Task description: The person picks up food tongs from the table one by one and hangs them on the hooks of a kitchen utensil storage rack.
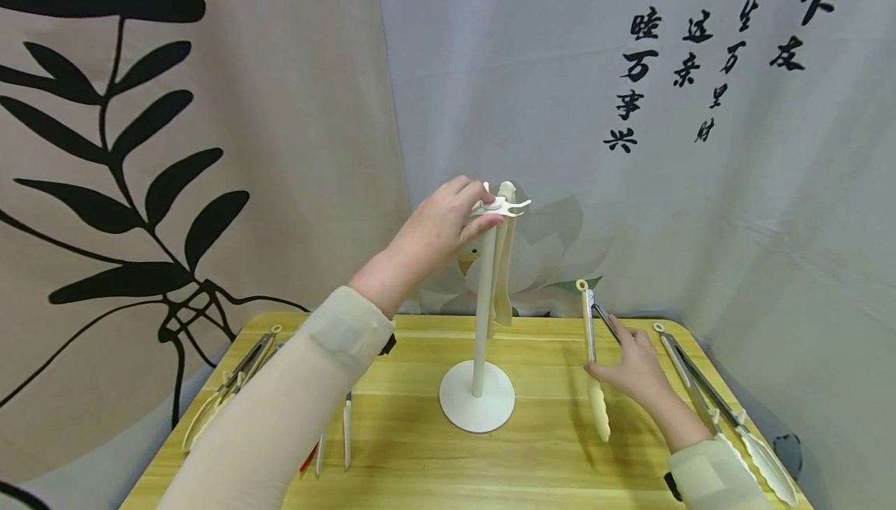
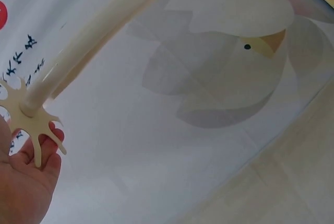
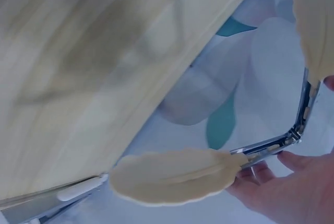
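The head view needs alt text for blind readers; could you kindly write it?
A left hand grips a white pronged stand by its top on a wood-grain table, while the right hand holds tongs. More tongs lie near both side edges.

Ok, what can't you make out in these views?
Head: top of the white stand, partly behind the left hand.
Head: part of the left-side tongs, behind the left sleeve.
Left wrist: the stand's base, cut off by the top edge.
Right wrist: one end of held tongs, cut by right edge.

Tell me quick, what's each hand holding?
Left hand: holding the white stand at its top.
Right hand: holding tongs, their arms spread apart.
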`<state>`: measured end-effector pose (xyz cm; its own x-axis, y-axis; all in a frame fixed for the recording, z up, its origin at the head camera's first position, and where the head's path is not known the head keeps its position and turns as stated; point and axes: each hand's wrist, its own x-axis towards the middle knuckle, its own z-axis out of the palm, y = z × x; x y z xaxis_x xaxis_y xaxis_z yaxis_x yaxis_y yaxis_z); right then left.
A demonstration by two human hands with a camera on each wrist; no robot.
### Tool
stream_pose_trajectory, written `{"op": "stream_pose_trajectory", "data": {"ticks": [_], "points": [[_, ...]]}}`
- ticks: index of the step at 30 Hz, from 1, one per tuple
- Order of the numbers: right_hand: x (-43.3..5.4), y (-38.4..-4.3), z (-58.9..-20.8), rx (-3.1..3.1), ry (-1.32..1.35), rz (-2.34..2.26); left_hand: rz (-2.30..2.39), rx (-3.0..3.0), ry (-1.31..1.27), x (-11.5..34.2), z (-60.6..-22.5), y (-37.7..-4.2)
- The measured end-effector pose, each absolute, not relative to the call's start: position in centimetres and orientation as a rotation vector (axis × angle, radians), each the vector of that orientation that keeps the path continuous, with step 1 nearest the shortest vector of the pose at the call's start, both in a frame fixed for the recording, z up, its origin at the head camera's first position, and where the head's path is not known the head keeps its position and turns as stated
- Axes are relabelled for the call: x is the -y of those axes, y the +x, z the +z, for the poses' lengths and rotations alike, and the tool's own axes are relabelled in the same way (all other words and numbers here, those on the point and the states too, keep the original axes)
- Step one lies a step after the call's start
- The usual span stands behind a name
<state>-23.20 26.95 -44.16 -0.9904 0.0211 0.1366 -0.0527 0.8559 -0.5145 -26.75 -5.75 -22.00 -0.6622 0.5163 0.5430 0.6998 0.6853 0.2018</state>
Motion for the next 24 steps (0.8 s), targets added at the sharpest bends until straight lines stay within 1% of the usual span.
{"op": "stream_pose_trajectory", "data": {"ticks": [10, 24], "points": [[-24.8, -22.4, -41.6, 2.778, 0.112, 0.867, -0.550, 2.434, -0.926, 5.7, -22.0, -26.7], [-23.3, -22.0, -40.1, 2.703, 0.171, 0.930, -0.540, 2.419, -0.924, 5.6, -21.9, -26.5]]}}
